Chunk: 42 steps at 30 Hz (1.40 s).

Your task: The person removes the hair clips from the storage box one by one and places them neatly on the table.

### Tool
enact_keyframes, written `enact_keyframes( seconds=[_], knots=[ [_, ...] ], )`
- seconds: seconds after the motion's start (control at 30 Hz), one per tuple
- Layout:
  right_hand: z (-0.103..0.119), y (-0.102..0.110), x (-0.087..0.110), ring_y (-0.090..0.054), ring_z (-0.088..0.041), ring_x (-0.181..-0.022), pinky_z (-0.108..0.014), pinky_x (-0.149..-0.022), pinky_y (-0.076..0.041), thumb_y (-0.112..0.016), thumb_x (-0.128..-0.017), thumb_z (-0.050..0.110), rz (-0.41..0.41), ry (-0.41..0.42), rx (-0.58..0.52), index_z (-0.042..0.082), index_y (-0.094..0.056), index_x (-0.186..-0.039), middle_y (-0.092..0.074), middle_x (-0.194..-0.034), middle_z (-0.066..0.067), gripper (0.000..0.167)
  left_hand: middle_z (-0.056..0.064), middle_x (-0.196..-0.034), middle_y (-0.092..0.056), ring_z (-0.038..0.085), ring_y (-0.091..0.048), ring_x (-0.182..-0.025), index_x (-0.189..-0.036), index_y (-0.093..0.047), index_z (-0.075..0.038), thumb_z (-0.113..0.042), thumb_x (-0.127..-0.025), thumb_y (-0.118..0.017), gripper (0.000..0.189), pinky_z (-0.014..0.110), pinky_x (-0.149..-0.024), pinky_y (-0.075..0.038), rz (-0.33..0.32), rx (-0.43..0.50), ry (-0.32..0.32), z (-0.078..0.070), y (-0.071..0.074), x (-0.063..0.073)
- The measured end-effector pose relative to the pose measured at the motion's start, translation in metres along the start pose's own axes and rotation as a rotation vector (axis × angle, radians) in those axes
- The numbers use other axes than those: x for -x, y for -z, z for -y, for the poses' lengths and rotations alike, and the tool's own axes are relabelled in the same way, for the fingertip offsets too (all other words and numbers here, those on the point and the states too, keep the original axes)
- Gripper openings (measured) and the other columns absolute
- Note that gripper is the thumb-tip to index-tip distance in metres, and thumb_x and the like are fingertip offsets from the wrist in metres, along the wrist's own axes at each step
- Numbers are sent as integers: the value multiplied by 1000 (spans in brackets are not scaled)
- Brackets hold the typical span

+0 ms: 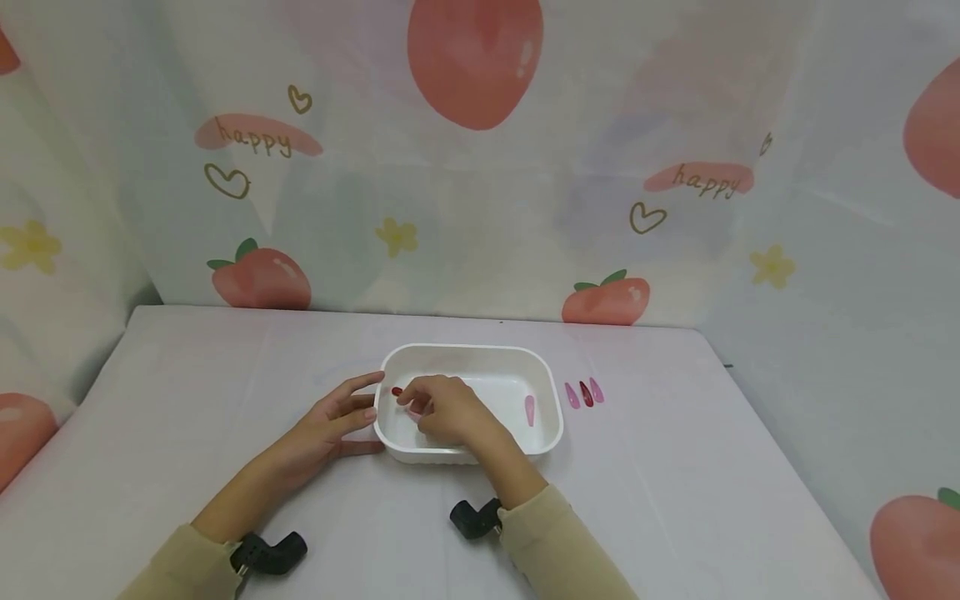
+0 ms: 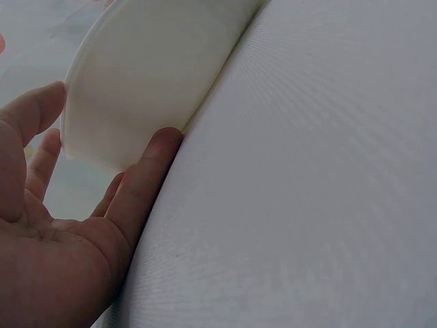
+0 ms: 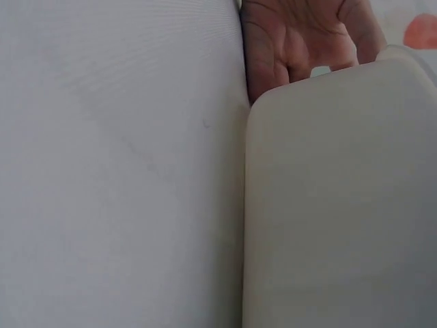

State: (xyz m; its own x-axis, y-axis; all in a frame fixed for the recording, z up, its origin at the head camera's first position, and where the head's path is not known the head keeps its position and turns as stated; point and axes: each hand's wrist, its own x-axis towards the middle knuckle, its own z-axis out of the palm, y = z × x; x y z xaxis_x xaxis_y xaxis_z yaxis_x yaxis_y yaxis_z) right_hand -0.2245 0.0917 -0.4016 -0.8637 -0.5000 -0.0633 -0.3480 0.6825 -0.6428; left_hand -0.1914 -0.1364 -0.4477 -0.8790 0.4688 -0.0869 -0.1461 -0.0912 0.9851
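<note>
A white rectangular tray (image 1: 480, 351) stands on the table. My left hand (image 1: 318, 429) rests its spread fingers against the outside of the tray's left end; in the left wrist view those fingers (image 2: 147, 164) touch its wall. Inside the tray is my right hand (image 1: 450, 410), fingers bent downward, index fingertip beside a small red nail-shaped piece (image 1: 397, 391) near the left wall. The thumb looks apart from the index finger. A pink false nail (image 1: 530, 411) lies in the tray's right part. In the right wrist view the right hand is not visible, hidden behind the tray wall.
Right of the tray, two pink false nails (image 1: 572, 395) and a dark red false nail (image 1: 586, 394) lie in a row on the white tabletop (image 1: 675, 467). A printed cloth (image 1: 480, 208) hangs behind the table. Black wrist cameras (image 1: 270, 554) sit at both sleeves.
</note>
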Motion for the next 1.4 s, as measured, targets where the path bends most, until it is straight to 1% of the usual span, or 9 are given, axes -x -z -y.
enact_keyframes(
  seconds=[0.2, 0.33, 0.57, 0.8, 0.9, 1.03, 1.1, 1.2, 1.4],
  knots=[
    [-6, 8, 0, -64, -15, -81, -25, -66, -51, -60, -78, -9, -20, 21, -296, 12, -73, -115, -72, -97, -2, 45, 23, -155, -30, 37, -48, -132, -156, -29, -18, -15, -103, -54, 59, 51, -97, -54, -7, -4, 7, 1, 0, 0],
    [-8, 15, 3, -63, -15, -77, -26, -67, -53, -62, -81, -5, -33, 2, -418, 10, -71, -119, -71, -98, -6, 42, 24, -155, -30, 36, -50, -130, -156, -29, -19, -14, -104, -53, 58, 52, -97, -54, -1, 5, 3, 1, -1, 2],
    [-7, 28, 8, -61, -15, -78, -26, -68, -53, -65, -84, -2, -55, -12, -508, 9, -69, -123, -69, -100, -10, 40, 24, -155, -30, 37, -51, -129, -157, -27, -18, -14, -104, -52, 59, 52, -97, -54, -9, -4, 10, 1, -2, 2],
    [-11, 41, 11, -55, -24, -73, -28, -58, -45, -64, -88, -1, -56, -37, -617, 7, -65, -128, -65, -101, -14, 41, 23, -156, -29, 38, -49, -131, -156, -29, -21, -15, -104, -53, 57, 52, -97, -54, -14, -15, 10, -1, -2, 3],
    [-14, 47, 12, -55, -35, -75, -33, -62, -49, -65, -89, 1, -74, -24, -629, 7, -63, -130, -65, -98, -12, 41, 23, -156, -29, 37, -50, -130, -156, -30, -21, -15, -104, -53, 57, 52, -97, -54, -11, -12, 7, -1, -2, 4],
    [-18, 54, 14, -57, -47, -87, -44, -77, -57, -66, -90, 2, -107, -23, -631, 11, -62, -132, -64, -98, -10, 43, 23, -156, -30, 37, -51, -130, -156, -30, -21, -15, -104, -53, 57, 52, -97, -54, -9, -9, 5, -1, -2, 4],
    [-20, 57, 15, -60, -45, -92, -47, -84, -58, -65, -91, 4, -120, -31, -631, 14, -62, -131, -64, -99, -10, 41, 24, -156, -30, 37, -50, -130, -156, -30, -21, -14, -104, -53, 58, 52, -97, -53, -9, -9, 4, -1, -2, 3],
    [-23, 60, 15, -64, -38, -95, -48, -89, -58, -63, -93, 3, -135, -29, -632, 15, -63, -129, -63, -99, -11, 38, 23, -156, -30, 37, -50, -130, -156, -29, -20, -15, -104, -53, 58, 51, -97, -54, -7, -12, 5, -1, -2, 2],
    [-26, 66, 17, -66, -28, -92, -45, -90, -59, -61, -93, 2, -142, 0, -678, 12, -63, -127, -61, -97, -12, 36, 23, -155, -30, 37, -50, -131, -156, -30, -20, -17, -103, -55, 59, 51, -97, -54, -10, -12, 4, -1, -1, 0]
  ],
)
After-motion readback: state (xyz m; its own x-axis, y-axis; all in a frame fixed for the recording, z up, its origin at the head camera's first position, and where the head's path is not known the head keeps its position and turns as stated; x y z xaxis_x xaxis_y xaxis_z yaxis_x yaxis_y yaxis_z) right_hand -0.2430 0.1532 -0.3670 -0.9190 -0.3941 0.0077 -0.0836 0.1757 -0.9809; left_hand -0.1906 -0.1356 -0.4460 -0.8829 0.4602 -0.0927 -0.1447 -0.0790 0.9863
